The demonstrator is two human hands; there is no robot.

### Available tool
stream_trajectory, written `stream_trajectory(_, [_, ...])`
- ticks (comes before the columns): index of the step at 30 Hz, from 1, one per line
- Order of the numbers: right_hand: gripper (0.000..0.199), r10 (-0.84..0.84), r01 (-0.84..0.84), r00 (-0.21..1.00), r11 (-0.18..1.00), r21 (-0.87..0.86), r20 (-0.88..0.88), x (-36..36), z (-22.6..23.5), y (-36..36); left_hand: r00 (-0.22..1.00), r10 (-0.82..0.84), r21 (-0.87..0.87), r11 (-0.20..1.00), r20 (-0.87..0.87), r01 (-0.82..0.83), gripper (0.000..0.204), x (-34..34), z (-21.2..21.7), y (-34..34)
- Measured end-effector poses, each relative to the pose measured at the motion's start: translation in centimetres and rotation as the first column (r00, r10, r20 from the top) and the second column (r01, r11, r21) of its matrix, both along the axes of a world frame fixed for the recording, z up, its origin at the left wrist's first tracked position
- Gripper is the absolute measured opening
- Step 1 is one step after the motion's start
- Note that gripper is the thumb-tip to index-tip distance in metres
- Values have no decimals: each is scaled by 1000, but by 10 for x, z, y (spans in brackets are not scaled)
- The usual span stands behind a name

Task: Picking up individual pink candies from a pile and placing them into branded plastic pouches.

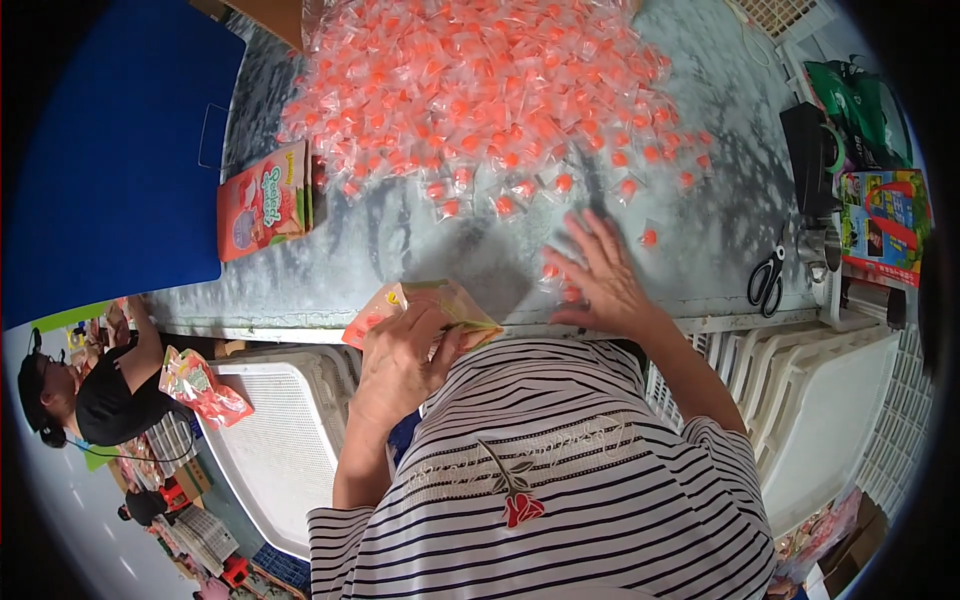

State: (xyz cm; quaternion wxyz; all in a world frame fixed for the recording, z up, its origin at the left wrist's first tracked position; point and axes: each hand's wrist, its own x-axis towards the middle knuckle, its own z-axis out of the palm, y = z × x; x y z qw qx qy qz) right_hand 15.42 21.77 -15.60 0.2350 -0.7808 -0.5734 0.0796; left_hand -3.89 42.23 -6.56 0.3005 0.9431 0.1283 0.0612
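Here at the table (395,235), the left hand (402,355) has a firm pinch on a pinkish-orange pouch (440,300), fingers closed on its side, the pouch tilted right at the near edge, just in front of the striped shirt (560,420). And the right hand (605,285)? Wide, fingers spread, palm down, with a couple of loose wrapped candies (550,271) by its fingers and thumb; from here I can't tell whether skin meets wrapper.

Beyond it, what a heap! A great pile of clear-wrapped orange-red candies (470,80) covers the far middle, stragglers dotted along its near fringe. Off to the left, flat printed pouches (265,200) lie stacked beside a blue panel (120,150). Over on the right, dark-handled scissors (768,280) rest near the edge. Below left, a bulging pouch (205,388) sits on a white tray (275,430), near a co-worker in black (110,390).
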Motion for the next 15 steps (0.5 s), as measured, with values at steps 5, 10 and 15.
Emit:
stream_trajectory(5, [48,181,-180,983,978,103,2,-5,-23,11,1000,-23,-25,999,17,24,11,4,9,6])
stream_trajectory(10, [30,43,-81,981,976,201,190,-7,-24,4,999,-36,-76,996,10,37,12,13,17,9])
stream_trajectory(15, [18,-72,9,972,963,269,222,20,-30,6,990,-130,-41,991,-52,128,15,31,14,9])
